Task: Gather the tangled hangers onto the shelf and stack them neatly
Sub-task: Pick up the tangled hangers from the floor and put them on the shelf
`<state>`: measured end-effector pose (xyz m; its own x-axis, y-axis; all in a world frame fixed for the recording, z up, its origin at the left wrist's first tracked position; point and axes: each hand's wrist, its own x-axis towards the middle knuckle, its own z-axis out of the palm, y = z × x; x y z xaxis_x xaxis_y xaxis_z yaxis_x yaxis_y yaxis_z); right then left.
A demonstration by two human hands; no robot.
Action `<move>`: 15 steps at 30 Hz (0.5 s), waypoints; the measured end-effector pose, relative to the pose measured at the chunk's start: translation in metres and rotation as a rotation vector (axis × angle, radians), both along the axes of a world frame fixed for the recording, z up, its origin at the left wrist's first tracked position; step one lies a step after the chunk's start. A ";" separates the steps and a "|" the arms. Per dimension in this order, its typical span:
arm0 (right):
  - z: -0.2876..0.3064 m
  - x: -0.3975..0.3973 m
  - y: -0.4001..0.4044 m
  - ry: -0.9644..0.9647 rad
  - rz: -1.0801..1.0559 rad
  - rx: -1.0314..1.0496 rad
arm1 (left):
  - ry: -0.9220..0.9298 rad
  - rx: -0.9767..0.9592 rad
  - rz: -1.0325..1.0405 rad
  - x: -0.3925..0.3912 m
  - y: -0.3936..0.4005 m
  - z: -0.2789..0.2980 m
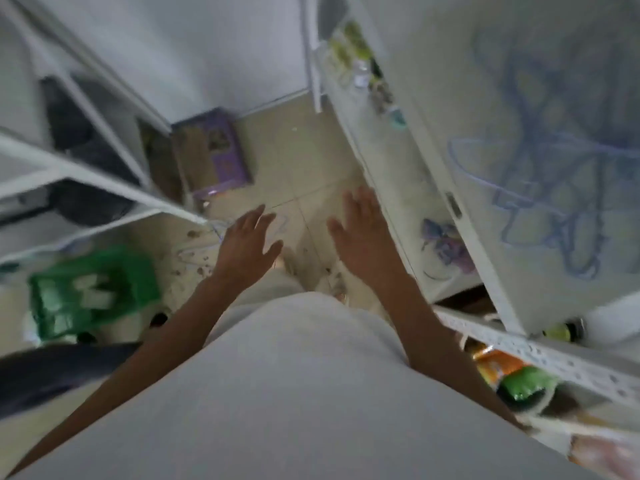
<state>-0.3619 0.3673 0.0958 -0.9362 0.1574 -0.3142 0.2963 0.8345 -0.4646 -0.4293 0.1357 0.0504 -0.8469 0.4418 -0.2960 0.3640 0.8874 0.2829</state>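
Head view: my left hand (247, 242) and right hand (360, 233) both spread open, holding nothing. Tangled hangers (547, 174) lie on the shelf (485, 237) right of my right hand, unstacked. Possibly one hanger (194, 252) on the floor (304, 161) under my left hand; blurry.

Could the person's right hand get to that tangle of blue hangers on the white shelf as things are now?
Probably yes. The right hand is open and holds nothing, and the blue hangers lie uncovered on the white shelf on that same side. Nothing visibly stands between them, though the picture is blurred.
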 end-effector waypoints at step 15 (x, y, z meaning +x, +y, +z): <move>-0.083 -0.040 -0.242 -0.285 0.535 0.109 | -0.228 -0.060 0.359 0.071 -0.252 -0.027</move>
